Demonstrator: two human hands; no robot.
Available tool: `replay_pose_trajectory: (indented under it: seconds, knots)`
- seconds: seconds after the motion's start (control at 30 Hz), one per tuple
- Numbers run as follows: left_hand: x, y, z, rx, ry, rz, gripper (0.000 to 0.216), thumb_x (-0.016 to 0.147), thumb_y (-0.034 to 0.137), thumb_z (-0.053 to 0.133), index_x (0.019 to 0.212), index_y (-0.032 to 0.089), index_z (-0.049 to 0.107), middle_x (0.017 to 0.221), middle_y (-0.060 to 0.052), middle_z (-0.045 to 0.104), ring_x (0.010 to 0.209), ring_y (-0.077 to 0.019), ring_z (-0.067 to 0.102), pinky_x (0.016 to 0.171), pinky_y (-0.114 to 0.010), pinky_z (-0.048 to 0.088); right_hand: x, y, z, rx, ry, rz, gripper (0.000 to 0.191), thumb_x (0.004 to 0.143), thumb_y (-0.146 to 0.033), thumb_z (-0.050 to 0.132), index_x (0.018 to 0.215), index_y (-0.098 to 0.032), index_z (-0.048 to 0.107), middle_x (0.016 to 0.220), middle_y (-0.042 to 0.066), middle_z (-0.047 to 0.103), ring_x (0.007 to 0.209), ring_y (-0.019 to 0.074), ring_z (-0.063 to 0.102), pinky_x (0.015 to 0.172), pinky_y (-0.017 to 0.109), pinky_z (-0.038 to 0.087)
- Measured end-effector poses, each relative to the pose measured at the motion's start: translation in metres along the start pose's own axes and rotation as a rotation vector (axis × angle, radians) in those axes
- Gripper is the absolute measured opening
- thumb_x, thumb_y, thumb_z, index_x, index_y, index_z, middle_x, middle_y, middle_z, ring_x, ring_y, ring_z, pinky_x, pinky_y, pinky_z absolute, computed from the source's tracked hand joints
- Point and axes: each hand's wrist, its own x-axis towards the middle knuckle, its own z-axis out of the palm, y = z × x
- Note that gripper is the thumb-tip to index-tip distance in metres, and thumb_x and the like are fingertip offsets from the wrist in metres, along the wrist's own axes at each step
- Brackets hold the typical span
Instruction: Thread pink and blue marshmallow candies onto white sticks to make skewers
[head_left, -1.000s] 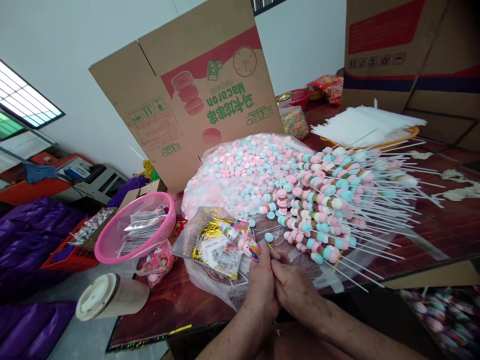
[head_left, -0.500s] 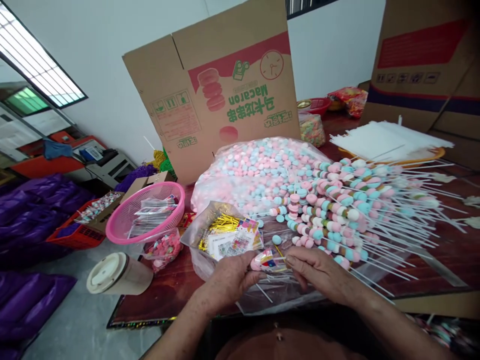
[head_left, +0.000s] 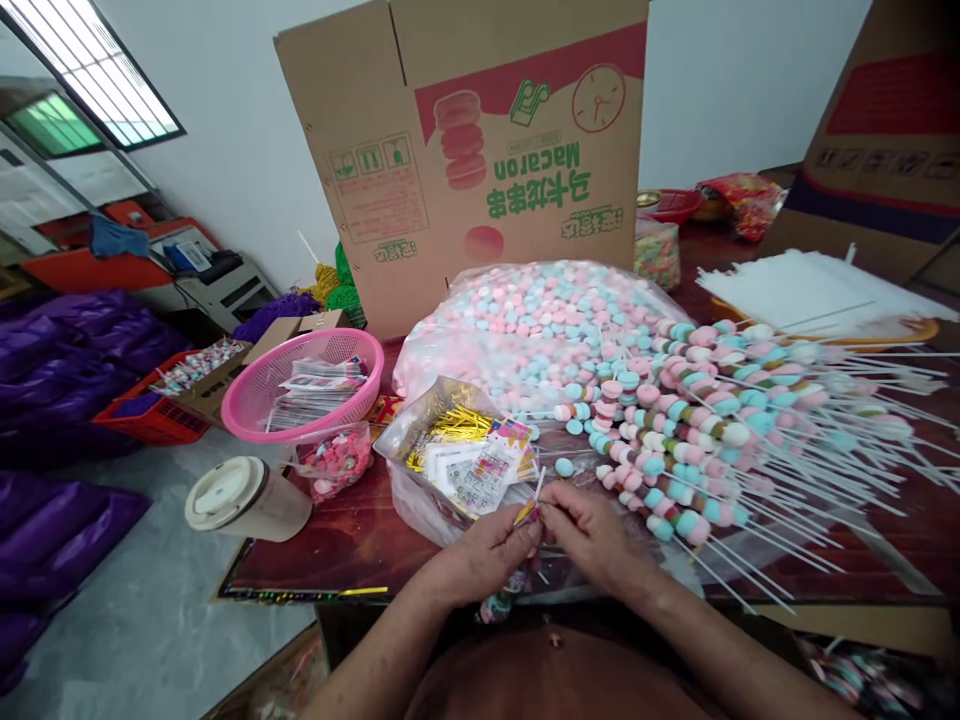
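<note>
My left hand point(head_left: 491, 550) is closed around a candy skewer in a printed clear wrapper point(head_left: 496, 606), whose lower end shows below the palm. Its white stick point(head_left: 540, 484) points up between my hands. The fingertips of my right hand point(head_left: 581, 525) pinch at the wrapper's neck, beside the stick; a bit of gold that looks like a twist tie point(head_left: 527, 513) shows there, mostly hidden by fingers. Just behind my hands stands an open plastic bag point(head_left: 405, 480) with gold twist ties point(head_left: 461, 422) and printed wrappers point(head_left: 480, 470).
Unwrapped candy skewers point(head_left: 697, 430) are piled at right, beside a large bag of pink and blue candies point(head_left: 540, 310). At left are a pink basket point(head_left: 240, 410) of wrappers and a lidded cup point(head_left: 247, 500). An upright cardboard box point(head_left: 465, 160) stands behind; white sticks point(head_left: 825, 290) lie far right.
The skewer has turned from lying sideways to stick upward, candy end down. My hands have drawn together and nearer my body, with my right fingers now at the wrapper's neck. The view has shifted.
</note>
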Motion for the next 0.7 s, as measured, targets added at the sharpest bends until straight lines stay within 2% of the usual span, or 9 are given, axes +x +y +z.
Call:
replay_pose_trajectory:
  seconds: [0.13, 0.23, 0.3, 0.37, 0.4, 0.47, 0.53, 0.63, 0.7]
  knots:
    - [0.001, 0.004, -0.001, -0.118, -0.088, -0.074, 0.026, 0.075, 0.042, 0.058, 0.071, 0.017, 0.062, 0.058, 0.000, 0.055, 0.051, -0.0108, 0.045, 0.051, -0.020, 0.034, 0.002, -0.007, 0.003, -0.254, 0.073, -0.204, 0.019, 0.081, -0.020, 0.037, 0.063, -0.019, 0.044, 0.060, 0.000, 0.050, 0.056, 0.0119, 0.044, 0.053, 0.024, 0.034]
    - [0.003, 0.010, -0.002, -0.046, -0.056, -0.057, 0.028, 0.078, 0.039, 0.053, 0.061, 0.018, 0.060, 0.054, -0.001, 0.055, 0.050, -0.0115, 0.046, 0.054, -0.022, 0.036, 0.008, -0.011, -0.006, -0.196, 0.117, -0.108, 0.023, 0.084, -0.022, 0.036, 0.062, -0.020, 0.042, 0.055, -0.002, 0.047, 0.053, 0.0112, 0.044, 0.050, 0.023, 0.035]
    - [0.004, 0.013, -0.004, 0.077, -0.024, -0.048, 0.032, 0.079, 0.036, 0.051, 0.054, 0.019, 0.059, 0.050, -0.002, 0.056, 0.051, -0.0131, 0.049, 0.057, -0.024, 0.038, 0.012, -0.012, -0.016, -0.161, 0.240, -0.052, 0.023, 0.087, -0.024, 0.034, 0.067, -0.020, 0.044, 0.057, -0.002, 0.049, 0.054, 0.0115, 0.046, 0.050, 0.022, 0.038]
    - [0.005, 0.015, -0.005, 0.140, -0.022, -0.061, 0.033, 0.078, 0.035, 0.051, 0.049, 0.019, 0.059, 0.047, -0.002, 0.056, 0.049, -0.0146, 0.050, 0.058, -0.026, 0.041, 0.014, -0.015, -0.026, -0.268, 0.283, -0.205, 0.017, 0.087, -0.023, 0.035, 0.085, -0.017, 0.051, 0.074, 0.004, 0.059, 0.071, 0.0157, 0.054, 0.063, 0.027, 0.044]
    - [0.005, 0.015, -0.006, 0.139, -0.031, -0.066, 0.034, 0.077, 0.035, 0.052, 0.048, 0.020, 0.059, 0.045, -0.002, 0.055, 0.047, -0.0151, 0.051, 0.058, -0.027, 0.042, 0.014, -0.017, -0.030, -0.374, 0.216, -0.353, 0.020, 0.086, -0.021, 0.037, 0.098, -0.016, 0.052, 0.088, 0.008, 0.061, 0.086, 0.0195, 0.055, 0.074, 0.033, 0.044]
    - [0.005, 0.015, -0.005, 0.099, -0.075, -0.087, 0.034, 0.075, 0.034, 0.053, 0.045, 0.021, 0.059, 0.044, -0.003, 0.055, 0.043, -0.0155, 0.050, 0.056, -0.029, 0.043, 0.012, -0.021, -0.034, -0.605, -0.042, -0.656, 0.033, 0.084, -0.018, 0.040, 0.116, -0.014, 0.048, 0.111, 0.012, 0.058, 0.109, 0.0256, 0.046, 0.092, 0.045, 0.033]
    - [0.005, 0.014, -0.004, 0.048, -0.157, -0.142, 0.032, 0.073, 0.033, 0.055, 0.044, 0.021, 0.059, 0.044, -0.003, 0.055, 0.041, -0.0157, 0.050, 0.051, -0.030, 0.043, 0.006, -0.023, -0.034, -0.784, -0.253, -0.818, 0.036, 0.084, -0.014, 0.039, 0.119, -0.012, 0.047, 0.108, 0.012, 0.059, 0.107, 0.0260, 0.047, 0.098, 0.050, 0.025]
    - [0.005, 0.012, -0.004, 0.069, -0.340, -0.280, 0.023, 0.068, 0.030, 0.059, 0.048, 0.020, 0.060, 0.046, -0.002, 0.054, 0.037, -0.0146, 0.048, 0.044, -0.029, 0.041, -0.006, -0.016, -0.030, -0.947, -0.330, -0.858, 0.029, 0.085, -0.009, 0.036, 0.108, -0.007, 0.054, 0.084, 0.010, 0.063, 0.084, 0.0224, 0.054, 0.096, 0.051, 0.026]
    - [0.005, 0.011, -0.003, 0.261, -0.417, -0.293, 0.019, 0.069, 0.027, 0.058, 0.051, 0.020, 0.058, 0.046, -0.001, 0.053, 0.036, -0.0136, 0.047, 0.042, -0.027, 0.039, -0.015, -0.007, -0.026, -0.943, -0.401, -0.800, 0.025, 0.084, -0.008, 0.036, 0.094, -0.009, 0.059, 0.075, 0.009, 0.062, 0.075, 0.0211, 0.053, 0.091, 0.049, 0.031]
